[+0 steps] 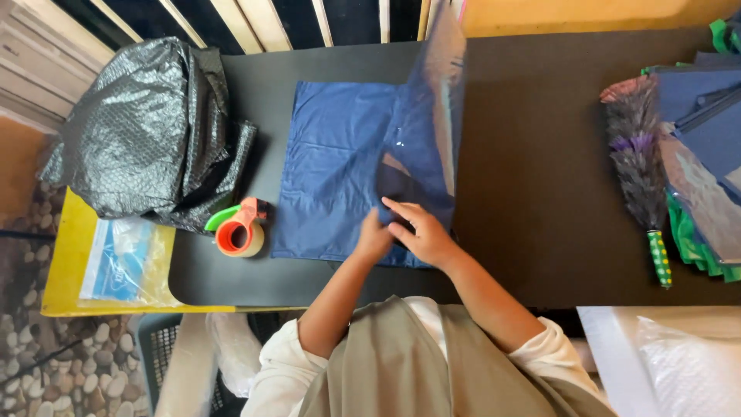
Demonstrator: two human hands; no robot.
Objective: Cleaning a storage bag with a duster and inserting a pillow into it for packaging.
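- A big black table fills the middle of the frame.
- A crinkly black plastic bag sits in a heap at the upper left.
- A flat blue bag lies in the middle of the table. A see-through plastic sheet stands up from its right side.
- A stack of blue and green bags lies at the right edge.
- A feather duster with a green handle lies just beside that stack.
- A small clear packet rests on a yellow board at the lower left.
- An orange tape holder sits near the blue bag's lower left corner.
- The right hand rests on the bottom edge of the blue bag. Its grip is flat, with fingers spread on a dark flap.
- The left hand touches the right hand on the same edge. Its grip is curled tight, but what it holds cannot be told.
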